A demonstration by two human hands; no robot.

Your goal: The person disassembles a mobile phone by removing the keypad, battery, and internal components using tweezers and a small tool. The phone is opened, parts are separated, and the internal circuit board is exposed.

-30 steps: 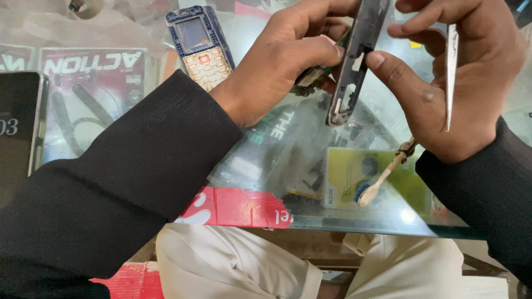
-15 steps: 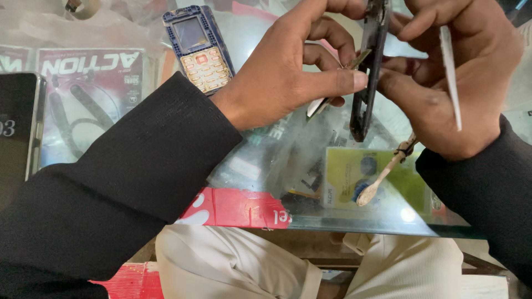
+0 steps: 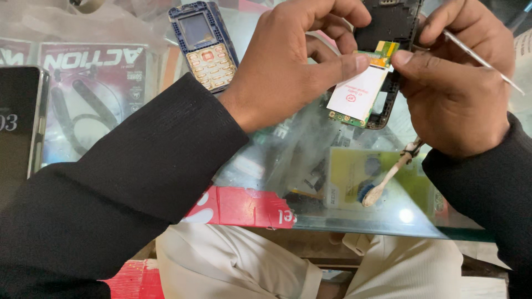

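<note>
table [image 3: 310, 166]: glass top, lower centre, brush [image 3: 388, 177] lying on it | keypad phone front [image 3: 203, 45]: upper left, laid aside, already separated | phone frame [image 3: 390, 33]: upper right, held in both hands | circuit board [image 3: 360, 91]: half lifted out, judged not yet free | left hand [image 3: 288, 66]: fingers closed, thumb on board | right hand [image 3: 454, 94]: fingers closed on frame and thin metal tool [image 3: 482, 55]

a small green circuit board [image 3: 359, 91] with a white label and a yellow-orange flex tab at its 1 o'clock corner is held tilted above the glass, overlapping a black phone frame [image 3: 391, 33] that rises behind it toward 12 o'clock.
</note>
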